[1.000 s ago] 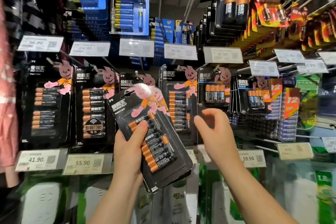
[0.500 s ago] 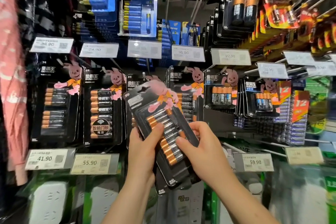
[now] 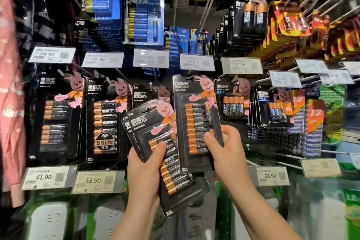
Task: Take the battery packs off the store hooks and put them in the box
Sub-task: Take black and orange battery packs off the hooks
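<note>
**Slide the upright pack straight off its hook**

At frame centre, the right hand (image 3: 224, 148) pinches an upright battery pack (image 3: 196, 122); whether it hangs on its hook is unclear. Left hand (image 3: 145, 171) clamps tilted packs (image 3: 165, 154). Pull level, outward. No box in view.

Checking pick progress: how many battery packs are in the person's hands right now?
3: two overlapped, tilted packs in the left hand, one upright pack in the right hand. More could hide behind.

Right edge of frame blurred: red packs (image 3: 339, 43) illegible. Lower pack (image 3: 181, 191) partly hidden behind left hand (image 3: 145, 173).
</note>
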The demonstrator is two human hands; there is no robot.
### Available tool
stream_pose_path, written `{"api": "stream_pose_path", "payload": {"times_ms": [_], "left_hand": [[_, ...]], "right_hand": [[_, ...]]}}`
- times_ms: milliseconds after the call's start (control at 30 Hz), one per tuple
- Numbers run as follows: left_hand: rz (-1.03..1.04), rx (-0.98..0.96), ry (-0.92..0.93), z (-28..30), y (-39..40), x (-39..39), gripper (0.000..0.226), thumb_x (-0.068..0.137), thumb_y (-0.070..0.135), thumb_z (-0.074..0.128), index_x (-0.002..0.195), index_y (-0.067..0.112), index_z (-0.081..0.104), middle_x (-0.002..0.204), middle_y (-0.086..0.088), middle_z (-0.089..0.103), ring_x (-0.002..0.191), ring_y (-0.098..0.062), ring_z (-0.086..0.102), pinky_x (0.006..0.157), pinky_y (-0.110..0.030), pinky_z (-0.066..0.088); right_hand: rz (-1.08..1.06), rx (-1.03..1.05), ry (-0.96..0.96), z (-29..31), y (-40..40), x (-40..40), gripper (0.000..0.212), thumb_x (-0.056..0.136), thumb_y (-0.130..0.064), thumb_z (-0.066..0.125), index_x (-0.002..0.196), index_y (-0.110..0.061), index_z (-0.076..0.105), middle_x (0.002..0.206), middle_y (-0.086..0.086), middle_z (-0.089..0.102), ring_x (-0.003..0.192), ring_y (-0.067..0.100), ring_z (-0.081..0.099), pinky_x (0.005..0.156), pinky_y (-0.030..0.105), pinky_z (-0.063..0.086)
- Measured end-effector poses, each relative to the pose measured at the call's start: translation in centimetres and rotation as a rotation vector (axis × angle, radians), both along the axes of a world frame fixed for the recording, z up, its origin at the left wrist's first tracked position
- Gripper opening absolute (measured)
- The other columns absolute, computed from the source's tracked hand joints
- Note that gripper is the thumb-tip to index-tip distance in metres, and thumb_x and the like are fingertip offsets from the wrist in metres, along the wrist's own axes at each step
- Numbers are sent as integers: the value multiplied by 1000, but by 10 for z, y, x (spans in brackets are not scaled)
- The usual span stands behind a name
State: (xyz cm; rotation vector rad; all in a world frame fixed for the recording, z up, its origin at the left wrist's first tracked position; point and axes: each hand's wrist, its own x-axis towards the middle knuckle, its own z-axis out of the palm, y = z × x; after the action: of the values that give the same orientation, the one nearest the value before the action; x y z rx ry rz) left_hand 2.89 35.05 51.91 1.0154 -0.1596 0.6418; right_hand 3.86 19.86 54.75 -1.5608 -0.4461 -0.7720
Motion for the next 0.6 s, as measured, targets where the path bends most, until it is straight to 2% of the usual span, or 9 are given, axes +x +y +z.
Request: {"api": "stream_pose_path", "payload": {"times_ms": [133,267,333,433,533,600], "left_hand": [[37,-31,0,-1,7,2,37,86,13,71,120,16,59,107,-7,73,90,-21,72,72,-36,56],[74,-22,-15,-2,14,-1,37,87,13,71,121,16,58,107,-5,72,89,-19,73,70,-33,55],[99,-23,-13,-4,18,-2,35,86,13,71,119,15,58,105,-5,71,86,-17,72,68,-32,54],[122,-32,4,-5,23,-2,32,86,14,71,115,18,57,106,-6,70,93,-24,70,76,-39,55],[133,-32,1,-4,26,-1,36,86,14,71,119,17,57,108,-6,71,96,-25,70,81,-43,56],[143,-11,-8,-2,25,-1,36,86,14,72,120,17,58,109,-5,71,98,-25,70,84,-44,56]], "right_hand": [[-36,1,-12,7,-3,9,19,93,-24,60,107,-22,47,103,-5,57,83,-6,54,64,3,40],[-56,-47,12,15,-7,19,25,95,-27,58,114,-21,42,101,-12,54,86,-5,52,63,7,38],[-71,-99,44,15,-8,25,29,95,-30,58,117,-21,41,104,-10,54,89,-1,53,66,10,37],[-82,-138,93,13,-9,30,26,95,-30,56,114,-21,40,101,0,58,81,8,54,62,17,40],[-93,-194,127,16,-7,33,28,96,-32,53,118,-20,40,95,-8,54,81,9,51,62,18,39],[-95,-241,157,20,-4,36,25,97,-34,51,115,-18,42,94,-5,54,79,11,51,60,21,39]]}}
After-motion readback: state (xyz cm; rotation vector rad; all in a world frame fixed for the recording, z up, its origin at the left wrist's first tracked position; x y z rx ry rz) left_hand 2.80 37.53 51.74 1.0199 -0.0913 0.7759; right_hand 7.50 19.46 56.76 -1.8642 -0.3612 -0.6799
